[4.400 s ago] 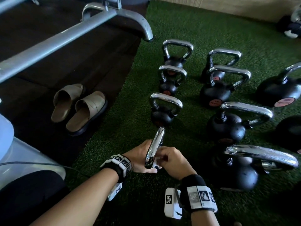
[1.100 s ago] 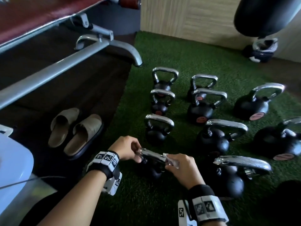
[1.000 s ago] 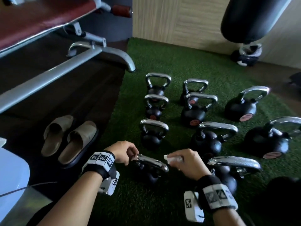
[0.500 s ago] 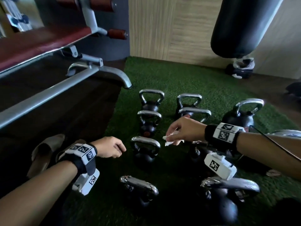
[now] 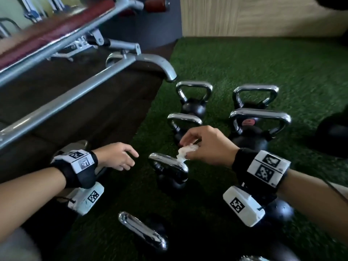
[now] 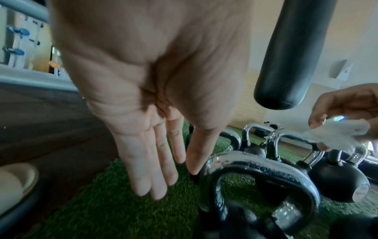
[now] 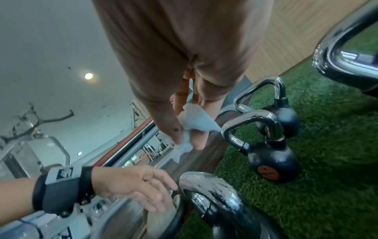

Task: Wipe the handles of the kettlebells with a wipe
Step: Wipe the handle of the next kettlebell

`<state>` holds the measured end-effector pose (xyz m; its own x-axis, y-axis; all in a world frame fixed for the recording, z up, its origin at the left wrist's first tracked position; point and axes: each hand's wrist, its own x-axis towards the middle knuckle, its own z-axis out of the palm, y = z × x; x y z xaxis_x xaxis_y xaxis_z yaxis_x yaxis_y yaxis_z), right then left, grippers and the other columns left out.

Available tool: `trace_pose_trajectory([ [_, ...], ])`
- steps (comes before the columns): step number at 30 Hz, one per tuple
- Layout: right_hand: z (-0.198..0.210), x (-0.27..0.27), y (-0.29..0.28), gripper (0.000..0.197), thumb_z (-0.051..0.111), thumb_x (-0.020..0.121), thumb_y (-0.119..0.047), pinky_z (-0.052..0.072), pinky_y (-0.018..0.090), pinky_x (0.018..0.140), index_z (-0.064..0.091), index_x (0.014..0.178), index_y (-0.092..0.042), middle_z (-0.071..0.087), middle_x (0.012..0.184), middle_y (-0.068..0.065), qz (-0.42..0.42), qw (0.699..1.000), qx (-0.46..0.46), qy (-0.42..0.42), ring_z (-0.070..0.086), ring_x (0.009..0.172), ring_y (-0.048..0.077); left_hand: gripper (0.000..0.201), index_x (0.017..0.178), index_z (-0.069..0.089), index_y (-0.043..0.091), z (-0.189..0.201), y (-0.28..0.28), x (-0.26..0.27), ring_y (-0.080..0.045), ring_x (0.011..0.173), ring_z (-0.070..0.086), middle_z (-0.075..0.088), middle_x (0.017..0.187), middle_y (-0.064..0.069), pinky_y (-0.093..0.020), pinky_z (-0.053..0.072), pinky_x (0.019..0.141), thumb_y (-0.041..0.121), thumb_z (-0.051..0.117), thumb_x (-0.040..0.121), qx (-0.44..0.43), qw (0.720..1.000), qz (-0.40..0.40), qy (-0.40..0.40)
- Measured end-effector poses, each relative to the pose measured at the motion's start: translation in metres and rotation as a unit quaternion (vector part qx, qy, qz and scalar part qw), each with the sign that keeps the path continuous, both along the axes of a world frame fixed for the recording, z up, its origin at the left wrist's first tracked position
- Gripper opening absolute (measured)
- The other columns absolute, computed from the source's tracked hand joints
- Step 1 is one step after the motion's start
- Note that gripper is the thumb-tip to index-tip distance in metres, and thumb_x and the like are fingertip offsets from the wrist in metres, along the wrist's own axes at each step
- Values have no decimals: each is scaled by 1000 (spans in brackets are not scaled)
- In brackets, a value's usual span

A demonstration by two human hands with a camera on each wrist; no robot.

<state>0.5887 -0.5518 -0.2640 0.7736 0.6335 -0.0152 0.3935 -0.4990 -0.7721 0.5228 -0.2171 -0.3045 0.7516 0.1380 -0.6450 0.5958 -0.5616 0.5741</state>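
Several black kettlebells with chrome handles stand in rows on green turf [image 5: 244,63]. My right hand [image 5: 190,146] pinches a crumpled white wipe [image 5: 185,152] between thumb and fingers over the far end of one kettlebell's handle [image 5: 167,163]. Whether the wipe touches the chrome I cannot tell. My left hand [image 5: 130,161] hovers just left of that handle, holding nothing. In the left wrist view my left hand [image 6: 163,177] shows straight fingers beside the handle [image 6: 255,165], with the wipe [image 6: 337,135] beyond. The right wrist view shows the wipe [image 7: 196,122] in my fingers.
A nearer kettlebell [image 5: 143,230] stands below my hands, and more kettlebells [image 5: 259,117] line up behind and to the right. A grey metal bench frame [image 5: 94,91] crosses the dark floor on the left. A black punch bag [image 6: 296,48] hangs beyond.
Both hands let go of the nearest kettlebell's handle. My right hand carried the wipe to the kettlebell behind it, and my left hand uncurled and reached toward that handle.
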Motion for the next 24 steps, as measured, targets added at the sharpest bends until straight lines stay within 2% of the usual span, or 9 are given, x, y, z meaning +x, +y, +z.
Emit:
trace_pose_trajectory([
  [2, -7, 5, -1, 31, 87, 77, -21, 48, 7, 70, 79, 106, -26, 76, 98, -11, -14, 1000, 13, 25, 66, 80, -10, 37, 133, 57, 5, -8, -3, -1, -13, 73, 75, 73, 103, -16, -21, 58, 59, -6, 59, 98, 5, 1000, 5, 7],
  [4, -12, 6, 0, 28, 86, 78, -23, 46, 2, 64, 81, 105, -25, 77, 101, -12, -30, 999, 6, 31, 64, 75, -11, 45, 126, 62, 20, -24, -7, -2, -13, 86, 74, 74, 111, -7, -26, 60, 72, 1, 76, 88, 33, 999, -21, -4],
  [6, -16, 8, 6, 22, 83, 81, -24, 44, -1, 66, 83, 102, -27, 74, 101, -14, -26, 999, -26, -8, 62, 78, -9, 63, 119, 64, 31, -41, -10, 0, -17, 96, 74, 72, 117, -3, -36, 61, 88, 18, 95, 66, 19, 999, -29, -32],
  [8, -14, 6, 14, 17, 80, 82, -24, 41, -2, 67, 84, 98, -28, 70, 91, -18, -13, 998, -50, -39, 58, 77, -14, 92, 121, 65, 32, -62, -7, 8, -16, 103, 73, 69, 122, -2, -38, 59, 95, 41, 104, 38, -42, 996, -34, -74],
  [9, -13, 4, 17, 15, 79, 81, -24, 39, -3, 66, 84, 95, -28, 68, 85, -20, -10, 998, -54, -43, 57, 75, -19, 97, 124, 64, 31, -72, -7, 12, -14, 108, 72, 68, 125, -1, -35, 56, 99, 45, 103, 37, -69, 991, -57, -98],
  [13, -6, -7, 22, 12, 81, 79, -27, 40, -1, 72, 84, 89, -33, 76, 86, -19, -30, 995, -78, -58, 60, 81, -18, 77, 137, 55, 34, -89, -16, 26, 0, 124, 60, 67, 131, 16, -20, 47, 103, 14, 93, 72, -104, 969, -188, -124],
  [18, -2, -24, 30, 15, 82, 74, -21, 49, 13, 81, 83, 82, -34, 75, 88, -15, -107, 987, -90, -80, 65, 91, -1, 77, 141, 57, 31, -107, -26, 39, -2, 132, 55, 64, 138, 17, -26, 39, 115, 26, 93, 72, -157, 937, -279, -141],
  [20, -3, -28, 42, 15, 84, 73, -20, 49, 13, 80, 83, 80, -33, 76, 86, -14, -123, 985, -92, -86, 67, 88, 0, 74, 136, 62, 33, -115, -31, 43, 0, 129, 58, 67, 133, 19, -29, 41, 115, 31, 95, 69, -165, 932, -286, -148],
  [24, -15, -37, 65, 16, 86, 72, -15, 49, 8, 76, 82, 77, -29, 77, 82, -11, -158, 979, -82, -98, 68, 85, 1, 73, 133, 64, 33, -130, -35, 44, 2, 128, 58, 67, 132, 21, -22, 41, 113, 26, 96, 67, -190, 924, -272, -191],
])
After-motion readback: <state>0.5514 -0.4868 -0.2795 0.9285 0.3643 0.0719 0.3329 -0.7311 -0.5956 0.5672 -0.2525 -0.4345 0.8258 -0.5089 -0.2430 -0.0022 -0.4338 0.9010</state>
